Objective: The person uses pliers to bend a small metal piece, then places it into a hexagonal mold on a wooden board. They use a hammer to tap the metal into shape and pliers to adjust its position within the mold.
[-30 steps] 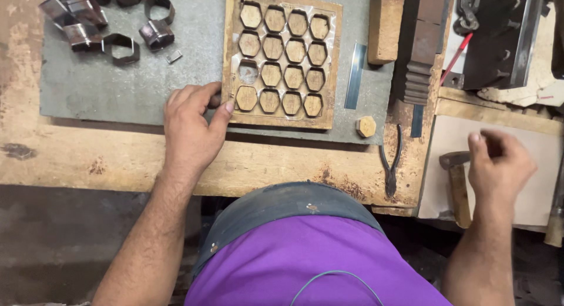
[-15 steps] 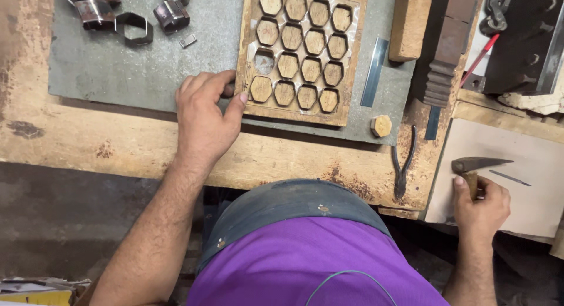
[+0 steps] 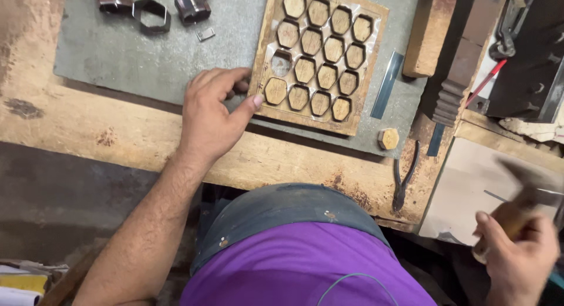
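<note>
Below, a worn wooden workbench (image 3: pixel 117 135) carries a grey slab (image 3: pixel 135 59), and on that slab lies a square wooden frame (image 3: pixel 320 56) filled with hexagonal wooden pieces, one cell empty. The left hand (image 3: pixel 211 115) rests at the frame's lower-left corner, fingers curled, thumb touching its edge. Right of the frame, the right hand (image 3: pixel 520 256) is clamped on a hammer (image 3: pixel 526 197), blurred and partly cut off.

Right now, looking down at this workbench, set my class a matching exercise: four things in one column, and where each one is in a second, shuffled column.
Things:
1. left hand
2. right hand
3. hexagonal metal ring
4. pliers

Places:
A. lying on the wooden bench edge below the small hexagonal block
B. on the grey mat, top left
C. gripping a hammer at lower right
D. resting against the left edge of the wooden hexagon board

Pairs: 1-D, 2-C, 3-B, 4-A
</note>
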